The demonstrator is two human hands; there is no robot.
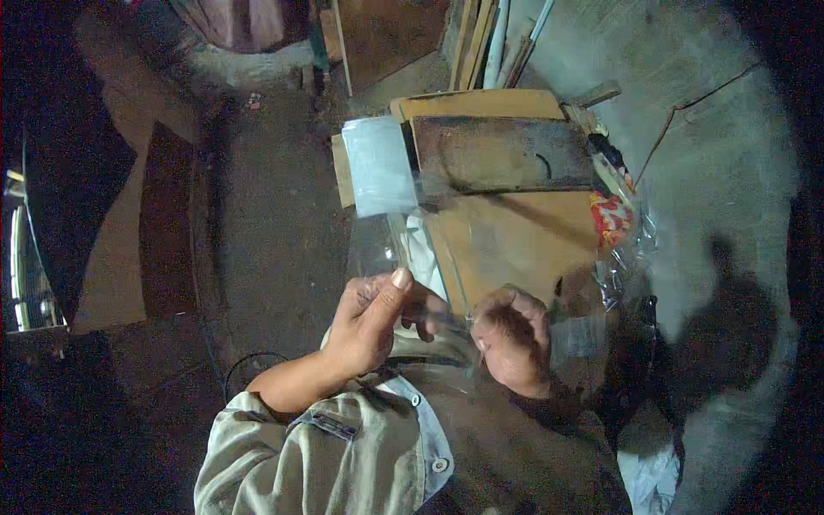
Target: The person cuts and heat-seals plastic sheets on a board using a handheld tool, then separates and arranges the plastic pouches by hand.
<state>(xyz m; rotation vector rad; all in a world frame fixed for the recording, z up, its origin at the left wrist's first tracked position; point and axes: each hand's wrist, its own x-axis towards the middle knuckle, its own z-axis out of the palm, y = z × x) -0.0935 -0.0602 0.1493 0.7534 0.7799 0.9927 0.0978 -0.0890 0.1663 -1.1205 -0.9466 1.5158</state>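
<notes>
My left hand (371,316) is closed, thumb uppermost, on a thin see-through plastic bag (382,245) that rises above the fingers and is hard to make out against the floor. To its right is my right hand (513,339), smeared a little by motion, its fingers curled inward; what lies in them, if anything, is hidden. Faint clear film seems to span the space between both hands. Just beyond the left hand lies a stack of whitish plastic bags (379,167) on the work surface. White crumpled material (421,256) sits under its near edge.
A wooden board (515,249) forms the surface ahead, with a dark stained plank (506,154) across it. Red-and-yellow packaging (611,219) and crinkled clear plastic (611,279) hang at its right edge. Poles and slats (481,43) lean behind. A grey wall (721,154) stands right.
</notes>
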